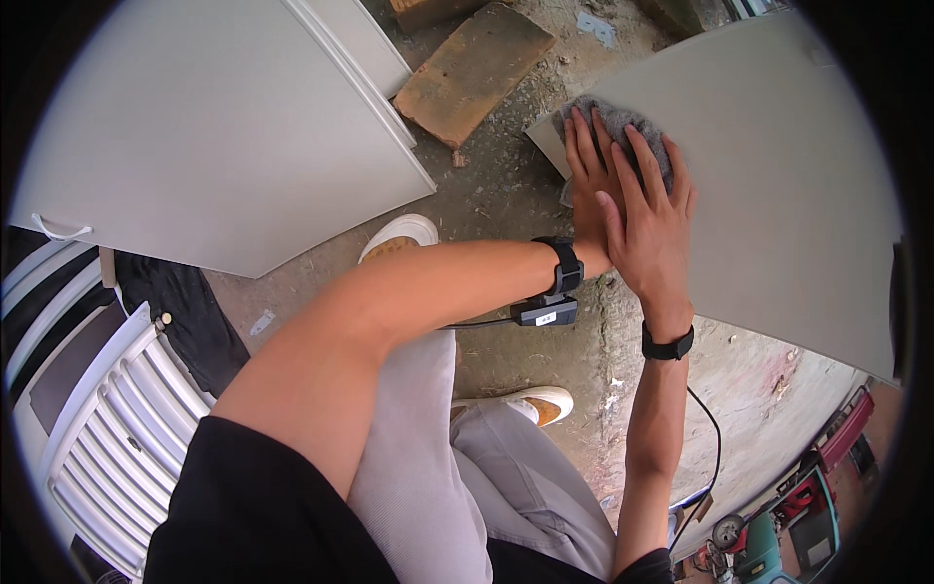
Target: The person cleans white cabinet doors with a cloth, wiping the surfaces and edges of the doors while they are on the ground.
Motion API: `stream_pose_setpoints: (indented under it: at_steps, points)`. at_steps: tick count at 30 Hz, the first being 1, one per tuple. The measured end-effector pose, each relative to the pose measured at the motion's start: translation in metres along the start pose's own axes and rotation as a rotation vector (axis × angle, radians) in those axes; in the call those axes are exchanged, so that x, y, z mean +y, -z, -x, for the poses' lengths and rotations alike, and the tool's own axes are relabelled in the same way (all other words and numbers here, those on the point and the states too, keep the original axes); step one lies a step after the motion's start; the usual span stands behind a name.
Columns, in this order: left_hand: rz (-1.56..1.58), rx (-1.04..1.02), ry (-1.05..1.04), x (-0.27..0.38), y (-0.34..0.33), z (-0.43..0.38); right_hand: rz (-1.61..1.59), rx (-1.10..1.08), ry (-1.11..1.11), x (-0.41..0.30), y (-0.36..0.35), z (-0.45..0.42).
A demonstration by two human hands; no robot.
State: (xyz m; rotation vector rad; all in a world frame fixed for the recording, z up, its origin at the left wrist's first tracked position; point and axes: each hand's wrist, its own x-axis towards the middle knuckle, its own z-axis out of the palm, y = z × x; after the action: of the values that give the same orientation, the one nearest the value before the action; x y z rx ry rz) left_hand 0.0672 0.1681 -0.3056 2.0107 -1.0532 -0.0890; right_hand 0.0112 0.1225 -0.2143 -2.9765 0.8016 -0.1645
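Both my hands press a grey terry cloth (620,113) against the near left end of a pale flat panel (781,190). My left hand (591,193) reaches across from the left, its fingers lying on the cloth and part of it hidden. Partly over it rests my right hand (649,212), fingers spread across the cloth and the thumb crossing toward the left wrist. Each wrist wears a black strap, and a small black device (547,312) with a cable hangs at the left one.
At upper left stands a larger pale panel (197,131) with a white handle (62,232). A brick (474,73) lies on the rough concrete floor (503,358) between the panels. A white slatted plastic chair (131,445) is at my left. Parked vehicles (773,533) show at lower right.
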Motion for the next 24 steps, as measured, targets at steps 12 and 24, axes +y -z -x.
stream_pose_setpoints:
  at_steps: [12,24]
  points:
    - [0.060,-0.118,-0.008,-0.021,0.003,0.003,-0.072,-0.059,0.153,-0.003,-0.010,-0.033]
    - [0.187,-0.307,0.005,-0.036,0.008,0.004,-0.142,-0.084,0.211,-0.007,-0.018,-0.045]
